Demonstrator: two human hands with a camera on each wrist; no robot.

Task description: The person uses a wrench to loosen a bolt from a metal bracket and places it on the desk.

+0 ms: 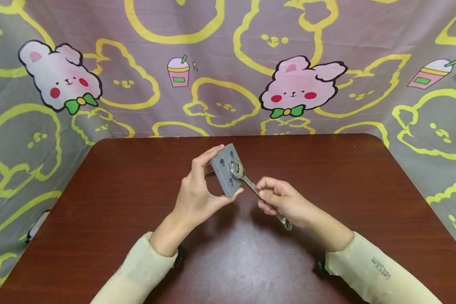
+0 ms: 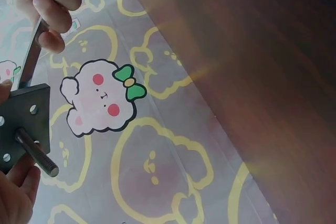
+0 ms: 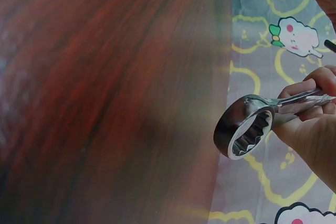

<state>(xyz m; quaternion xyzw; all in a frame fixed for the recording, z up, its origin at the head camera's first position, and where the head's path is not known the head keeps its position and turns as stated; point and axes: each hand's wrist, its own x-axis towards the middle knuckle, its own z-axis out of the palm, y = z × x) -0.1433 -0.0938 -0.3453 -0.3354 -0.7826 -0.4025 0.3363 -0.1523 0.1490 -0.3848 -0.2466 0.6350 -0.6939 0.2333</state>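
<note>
In the head view my left hand grips a small grey plate by its opposite edges, fingers at the top and thumb below. The plate is tilted above the table and has several round holes. A bolt passes through it, its threaded shank sticking out of the back in the left wrist view. My right hand holds a ring spanner by its shaft. One ring of the spanner sits around the bolt head at the plate's front. Its free toothed ring points out past the right hand in the right wrist view.
Beneath both hands lies a dark red-brown wooden table. A grey-pink curtain with rabbit drawings and yellow outlines hangs behind it and along both sides.
</note>
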